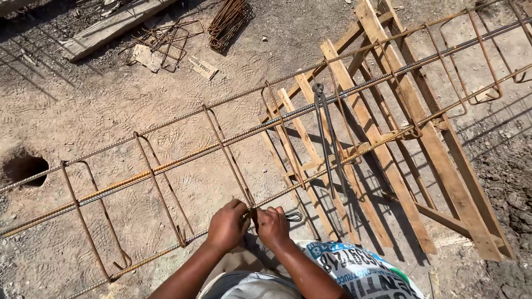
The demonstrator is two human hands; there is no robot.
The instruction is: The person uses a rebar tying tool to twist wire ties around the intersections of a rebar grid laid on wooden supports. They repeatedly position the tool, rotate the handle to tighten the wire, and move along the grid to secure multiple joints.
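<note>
A long rusty rebar cage (221,147) of lengthwise bars and square stirrups lies across a wooden trestle (388,138). My left hand (226,226) and my right hand (272,226) are together at the cage's near bar, where a stirrup (230,158) meets it. Both pinch a thin tie wire (292,216) whose loop sticks out to the right of my right hand. A pair of long-handled pincers (327,138) hangs from the middle bar, to the right and beyond my hands.
Sandy ground with a round hole (25,169) at left. A bundle of stirrups (227,22), loose stirrups (163,41) and a plank (111,25) lie at the top. A printed white sack (360,271) covers my lap.
</note>
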